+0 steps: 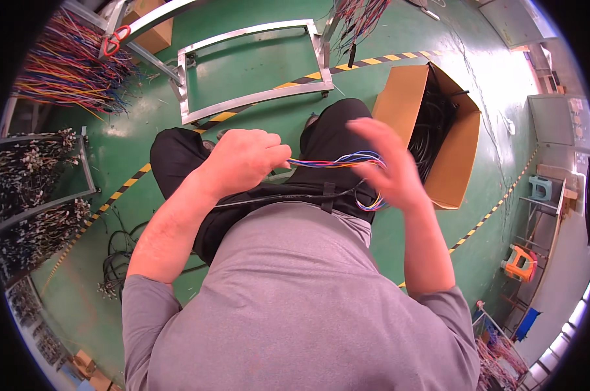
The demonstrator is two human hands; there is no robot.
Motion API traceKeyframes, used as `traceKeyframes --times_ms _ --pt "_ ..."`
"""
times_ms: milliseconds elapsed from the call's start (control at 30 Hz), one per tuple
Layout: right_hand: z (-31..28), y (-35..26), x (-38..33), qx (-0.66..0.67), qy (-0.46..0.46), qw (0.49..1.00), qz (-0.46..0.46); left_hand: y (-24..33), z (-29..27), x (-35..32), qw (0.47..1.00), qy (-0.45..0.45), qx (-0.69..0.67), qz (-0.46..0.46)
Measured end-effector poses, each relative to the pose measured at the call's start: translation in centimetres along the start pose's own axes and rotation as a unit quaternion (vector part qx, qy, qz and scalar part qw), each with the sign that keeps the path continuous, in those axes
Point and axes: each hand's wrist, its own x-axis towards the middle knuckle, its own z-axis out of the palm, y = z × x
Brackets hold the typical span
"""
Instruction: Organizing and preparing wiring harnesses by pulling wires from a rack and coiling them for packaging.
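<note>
Over my lap, my left hand (248,156) is closed around a thin bundle of coloured wires (321,163), blue, red, yellow and white. The bundle stretches rightward from its fingers and loops beside my right hand (393,166). That hand is blurred by motion, with thumb and fingers spread apart and the wires passing between them. A curl of the same wires (373,206) hangs below the right hand. Across my waist lies a thin black cable (269,197); whether it joins the coloured wires is hard to make out.
An open cardboard box (461,159) of black cables stands at the right. Ahead is a metal frame (256,107) on the green floor. Racks with many coloured wires (73,65) line the left, and loose black cables (119,251) lie on the floor. Stools (519,262) stand far right.
</note>
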Motion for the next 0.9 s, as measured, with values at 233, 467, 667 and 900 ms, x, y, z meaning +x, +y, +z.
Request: traceKeyframes --times_ms 233,467,667,900 --pt "4.5 -4.1 1.8 0.024 -0.118 0.992 0.020 0.3 -0.8 -0.6 0.995 -0.072 -0.042 -0.054" --pt "3.8 -4.4 1.9 -0.082 -0.112 0.988 0.067 0.7 -0.6 -1.5 0.969 0.031 -0.223 -0.103" --pt "4.0 -4.4 2.0 0.050 -0.159 0.978 0.129 0.2 1.1 -2.2 0.972 0.039 -0.218 -0.085" --pt "4.7 -3.8 1.4 0.245 -0.224 0.917 0.221 1.5 1.2 -2.5 0.982 -0.059 -0.149 -0.102"
